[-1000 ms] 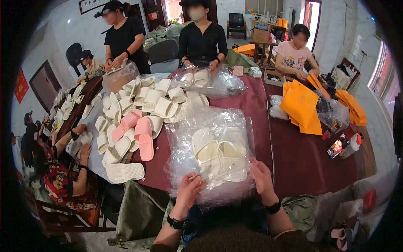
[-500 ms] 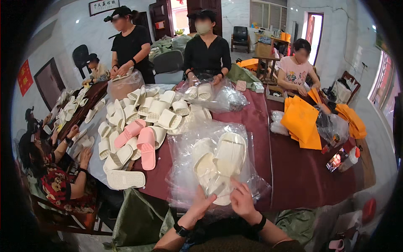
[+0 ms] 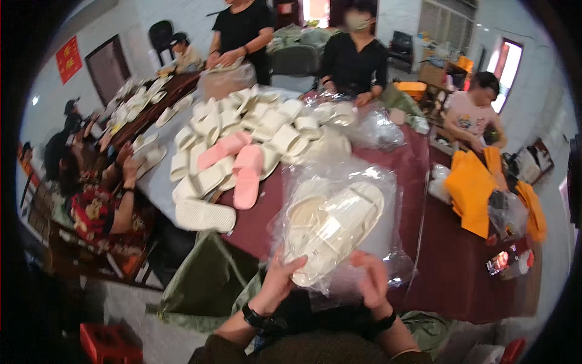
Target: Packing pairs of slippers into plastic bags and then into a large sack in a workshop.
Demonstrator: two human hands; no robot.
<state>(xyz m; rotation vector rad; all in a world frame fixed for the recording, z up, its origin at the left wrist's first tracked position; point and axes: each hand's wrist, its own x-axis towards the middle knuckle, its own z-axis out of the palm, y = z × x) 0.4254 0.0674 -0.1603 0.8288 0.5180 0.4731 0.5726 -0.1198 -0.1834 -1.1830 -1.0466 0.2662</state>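
A pair of cream slippers [image 3: 345,215] lies at a slant inside a clear plastic bag [image 3: 391,242], right in front of me. My left hand [image 3: 280,282] is closed on the slippers' near end through the film, its thumb on top. By the bag's lower right side is my right hand [image 3: 371,279], fingers bent and smeared by motion; whether they pinch the film is unclear. More clear plastic lies beneath the pair. A heap of loose cream slippers [image 3: 209,179] sits to the left, with two pink slippers [image 3: 247,182] on its near side.
Orange bags [image 3: 470,191], a lit phone [image 3: 501,261] and clear plastic [image 3: 508,213] lie on the right of the dark red table [image 3: 451,276]. A green sack [image 3: 212,279] hangs at the near left edge. Co-workers sit or stand around, and a red stool [image 3: 109,343] stands lower left.
My view has swung left and down. The slippers now lie slanted together under smooth film, and the left hand has shifted onto their near end. My right hand has moved off the slippers toward the bag's side.
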